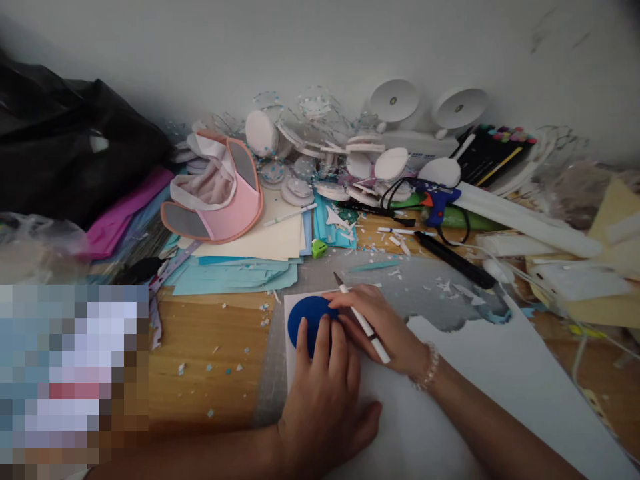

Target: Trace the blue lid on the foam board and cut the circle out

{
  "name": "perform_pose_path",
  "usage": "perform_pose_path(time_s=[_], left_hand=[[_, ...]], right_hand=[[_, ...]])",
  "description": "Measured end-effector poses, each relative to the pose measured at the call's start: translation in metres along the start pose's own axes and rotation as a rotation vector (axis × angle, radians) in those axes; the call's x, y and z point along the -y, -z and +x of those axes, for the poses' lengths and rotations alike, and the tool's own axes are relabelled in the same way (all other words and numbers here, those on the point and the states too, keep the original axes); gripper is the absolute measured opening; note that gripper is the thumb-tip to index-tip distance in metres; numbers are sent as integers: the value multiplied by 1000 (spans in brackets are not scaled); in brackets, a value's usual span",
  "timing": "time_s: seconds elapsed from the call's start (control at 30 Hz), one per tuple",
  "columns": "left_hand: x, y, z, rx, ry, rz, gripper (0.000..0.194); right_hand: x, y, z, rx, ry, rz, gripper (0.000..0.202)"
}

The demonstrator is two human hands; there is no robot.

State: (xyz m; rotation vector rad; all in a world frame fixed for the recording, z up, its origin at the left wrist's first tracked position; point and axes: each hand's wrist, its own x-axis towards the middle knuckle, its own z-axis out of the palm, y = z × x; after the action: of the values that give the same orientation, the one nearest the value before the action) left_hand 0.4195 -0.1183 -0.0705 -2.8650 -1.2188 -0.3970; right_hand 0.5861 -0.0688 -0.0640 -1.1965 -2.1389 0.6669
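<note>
Left hand (323, 380), palm down with fingers lightly spread and gripping nothing, rests its fingertips on a blue disc (303, 319); its thumb extends to the right over a white sheet (440, 413). The right hand (377, 320), approaching from the opposite side with a beaded bracelet (427, 368) at the wrist, holds a white pen (364, 325) between its fingers, dark tip directed away from the wearer; its index fingertip meets the disc's upper right edge in this view. The disc lies flat near the upper left corner of the sheet, which covers part of a grey cutting mat (273, 383) on a wooden table (200, 373) and has an irregular far edge at right. Beyond the hands, a small green object (319, 249) sits at the back of the mat, near a stack of light-blue paper (230, 277). A pink visor (235, 213) lies on cream sheets (280, 237) behind that stack. To the right, a black elongated tool (455, 260) lies at a slant, with a blue glue gun (441, 202) just behind it. Pale round discs (261, 133) are heaped along the wall; paper scraps (400, 247) dot the work surface.
</note>
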Motion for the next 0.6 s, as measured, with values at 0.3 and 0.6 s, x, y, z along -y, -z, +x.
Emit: perform_pose_path(time_s=[0.3,0.6], left_hand=[[2,0,0,26,28,-6,77],[6,-2,3,62,-41,-39,78]], right_hand=[[2,3,3,32,-7,10,31],[-3,-2,0,-27,-84,23,25]])
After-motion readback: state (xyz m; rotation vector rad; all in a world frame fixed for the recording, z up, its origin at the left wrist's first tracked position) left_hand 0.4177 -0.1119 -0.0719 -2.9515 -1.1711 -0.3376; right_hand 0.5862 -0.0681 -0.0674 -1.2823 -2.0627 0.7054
